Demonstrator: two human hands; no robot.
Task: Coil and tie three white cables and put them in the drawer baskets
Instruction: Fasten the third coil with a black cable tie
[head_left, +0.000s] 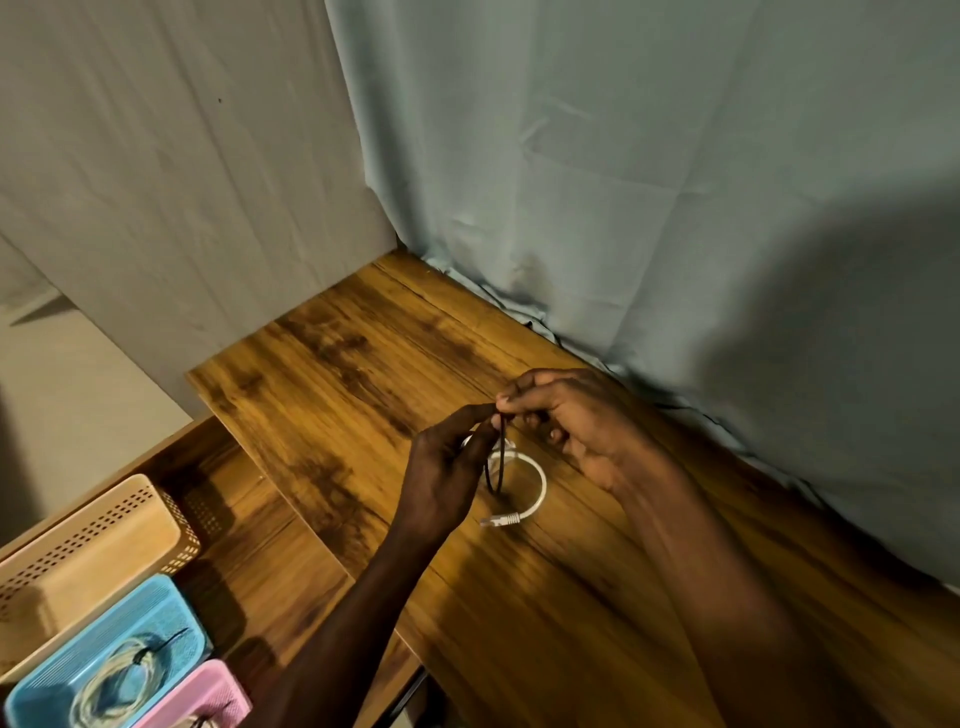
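**Hands pinch a black tie above a coiled cable**

Both hands meet over the desk (332, 364). Left hand (447, 467) pinches a thin black tie (500, 457) between thumb and fingertips, and right hand (566, 421) pinches the top of the same tie, its other fingers curled. The tie hangs down in a narrow loop through a white cable (535, 483), which lies coiled on the desk just below the hands; its clear plug points left at the near side of the coil.

At lower left the drawer (218, 499) stands open with three baskets in a row. The beige basket (88, 566) sits farthest back. The blue basket (104, 654) holds a coiled cable with a black tie on it. The pink basket (202, 696) is cut off by the frame edge. A pale curtain (623, 156) hangs behind the desk.
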